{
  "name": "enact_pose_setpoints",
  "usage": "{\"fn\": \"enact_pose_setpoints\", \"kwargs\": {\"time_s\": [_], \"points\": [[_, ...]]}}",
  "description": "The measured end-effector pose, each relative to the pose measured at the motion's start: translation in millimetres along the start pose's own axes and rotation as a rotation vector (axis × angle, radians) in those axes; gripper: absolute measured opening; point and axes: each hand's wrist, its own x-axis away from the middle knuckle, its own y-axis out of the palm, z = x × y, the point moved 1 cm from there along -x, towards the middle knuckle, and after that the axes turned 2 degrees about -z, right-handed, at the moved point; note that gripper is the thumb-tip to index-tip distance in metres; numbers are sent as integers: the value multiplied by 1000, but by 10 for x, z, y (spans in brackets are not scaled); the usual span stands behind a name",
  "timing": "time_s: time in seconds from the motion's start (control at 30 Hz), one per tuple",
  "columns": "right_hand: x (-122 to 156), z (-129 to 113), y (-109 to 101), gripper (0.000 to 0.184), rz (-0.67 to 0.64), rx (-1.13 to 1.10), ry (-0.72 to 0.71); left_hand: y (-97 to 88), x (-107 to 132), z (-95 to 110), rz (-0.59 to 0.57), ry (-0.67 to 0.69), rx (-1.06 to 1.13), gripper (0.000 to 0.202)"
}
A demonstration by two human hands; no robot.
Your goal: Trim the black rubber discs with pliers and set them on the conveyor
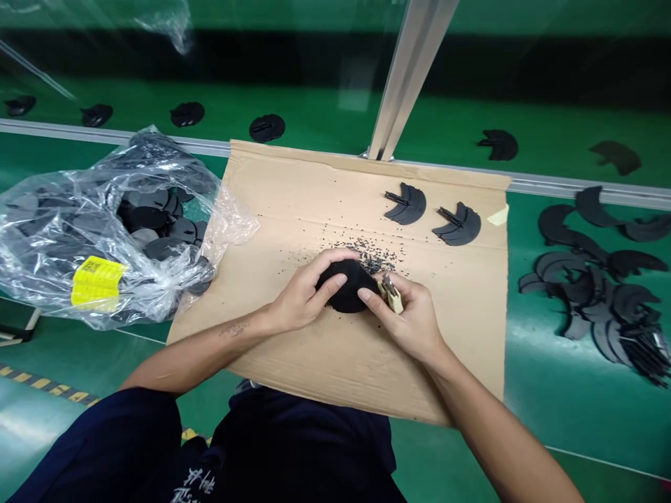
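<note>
A round black disc-like part (347,288) is held over the cardboard sheet (314,356). My left hand (307,290) is closed on its left side, thumb on top. My right hand (412,314) is closed round a small tool (391,293) with a pale yellow body and a metal tip, perhaps a cutter; the fingers hide much of it. The right thumb also presses on the right edge of the disc. Small black scraps (374,255) lie scattered just beyond the disc.
Two black fan-shaped parts (406,204) lie at the back right of the cardboard. A clear plastic bag (63,209) of black discs, with a yellow label (97,282), stands left. Several curved black pieces (597,279) are piled right. A metal post (412,77) rises behind.
</note>
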Motion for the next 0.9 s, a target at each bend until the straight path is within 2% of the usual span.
{"fn": "enact_pose_setpoints", "kwargs": {"time_s": [0.2, 0.33, 0.47, 0.57, 0.63, 0.73, 0.83, 0.9], "points": [[-12, -2, -22, 23, 63, 81, -96, 20, 19, 36, -76, 73, -75, 32], [-13, 14, -33, 17, 44, 166, -164, 46, 57, 30, -132, 112, -132, 34], [4, -7, -41, 10, 67, 179, -303, 28, 59, 8, -62, -7, -8, 40], [19, -23, -48, 8, 111, 185, -411, 5, 30, 11, 17, -76, 128, 31], [21, -19, -53, 8, 118, 219, -480, -16, 6, 28, 46, -33, 143, 25], [12, 4, -64, 11, 117, 310, -589, -59, -19, 55, 79, 109, 66, 21], [5, 32, -80, 14, 99, 398, -624, -95, -23, 66, 57, 245, -76, 19], [9, 48, -87, 15, 67, 448, -630, -108, -21, 62, 25, 280, -128, 20]]}}
